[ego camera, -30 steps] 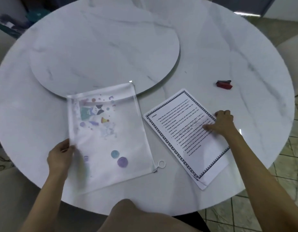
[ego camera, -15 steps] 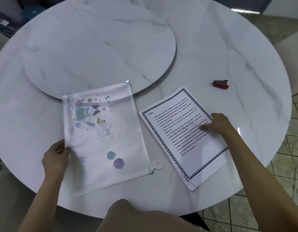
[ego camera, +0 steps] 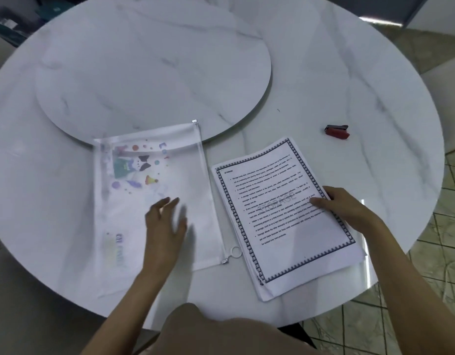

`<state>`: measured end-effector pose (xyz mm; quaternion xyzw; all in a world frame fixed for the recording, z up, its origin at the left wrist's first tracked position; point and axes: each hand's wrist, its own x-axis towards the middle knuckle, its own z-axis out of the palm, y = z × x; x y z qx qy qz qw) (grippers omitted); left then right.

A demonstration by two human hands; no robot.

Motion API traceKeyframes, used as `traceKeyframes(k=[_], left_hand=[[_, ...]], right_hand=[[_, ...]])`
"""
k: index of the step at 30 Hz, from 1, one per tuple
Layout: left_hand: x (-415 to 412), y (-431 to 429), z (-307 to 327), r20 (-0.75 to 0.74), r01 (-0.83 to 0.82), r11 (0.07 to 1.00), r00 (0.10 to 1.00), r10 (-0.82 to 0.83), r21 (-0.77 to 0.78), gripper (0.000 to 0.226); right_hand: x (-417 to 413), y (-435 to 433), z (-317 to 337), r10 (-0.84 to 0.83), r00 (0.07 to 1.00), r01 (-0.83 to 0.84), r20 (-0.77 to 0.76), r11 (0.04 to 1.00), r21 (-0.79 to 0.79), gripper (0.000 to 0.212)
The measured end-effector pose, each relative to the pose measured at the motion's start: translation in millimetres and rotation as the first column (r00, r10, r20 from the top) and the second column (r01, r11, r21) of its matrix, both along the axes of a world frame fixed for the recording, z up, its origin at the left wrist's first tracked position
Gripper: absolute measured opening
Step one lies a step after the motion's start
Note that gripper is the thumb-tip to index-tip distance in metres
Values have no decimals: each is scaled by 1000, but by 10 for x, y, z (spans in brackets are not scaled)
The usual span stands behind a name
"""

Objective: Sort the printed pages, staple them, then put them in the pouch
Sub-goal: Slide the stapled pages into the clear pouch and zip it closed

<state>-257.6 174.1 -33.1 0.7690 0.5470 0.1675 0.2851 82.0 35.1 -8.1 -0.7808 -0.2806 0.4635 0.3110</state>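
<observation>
A stack of printed pages (ego camera: pixel 285 226) with a dark patterned border lies on the marble table, right of centre. My right hand (ego camera: pixel 341 208) grips its right edge, thumb on the top sheet. A translucent white zip pouch (ego camera: pixel 134 201) with coloured cartoon prints lies flat to the left of the pages, its ring pull (ego camera: pixel 235 252) near the stack. My left hand (ego camera: pixel 165 226) hovers blurred over the pouch's lower middle, fingers spread and holding nothing. A small red stapler (ego camera: pixel 337 131) sits on the table beyond the pages, apart from both hands.
A round marble turntable (ego camera: pixel 149 67) fills the table's middle, just beyond the pouch. The table's near edge (ego camera: pixel 67 288) runs close to my body. Tiled floor (ego camera: pixel 426 290) shows to the right. Dark clutter (ego camera: pixel 11 24) lies off the table at far left.
My left hand let go of the pouch's left edge and moved right over the pouch. My right hand slid from the top sheet to the stack's right edge.
</observation>
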Motion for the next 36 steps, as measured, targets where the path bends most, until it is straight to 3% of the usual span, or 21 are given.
traceKeyframes(k=[4, 10, 14, 19, 30, 36], left_hand=[[367, -239, -48, -10, 24, 1000, 1000, -24, -9, 62], [669, -344, -221, -161, -32, 999, 986, 36, 24, 89], [683, -406, -268, -236, -76, 996, 968, 86, 51, 84], [697, -435, -256, -248, -88, 996, 965, 88, 9, 69], [754, -540, -156, 52, -172, 983, 983, 175, -60, 49], [843, -678, -156, 191, -228, 972, 953, 235, -56, 45]], right_hand=[[39, -96, -41, -5, 986, -5, 166, 998, 59, 16], [93, -229, 57, -20, 973, -14, 229, 990, 143, 22], [174, -274, 120, -99, 951, 22, 291, 967, 255, 14], [219, -279, 104, -264, 947, 172, 184, 898, 406, 10], [-64, 85, -52, -501, 865, 397, 32, 721, 568, 26], [-356, 326, -60, -608, 790, 527, -74, 615, 587, 13]])
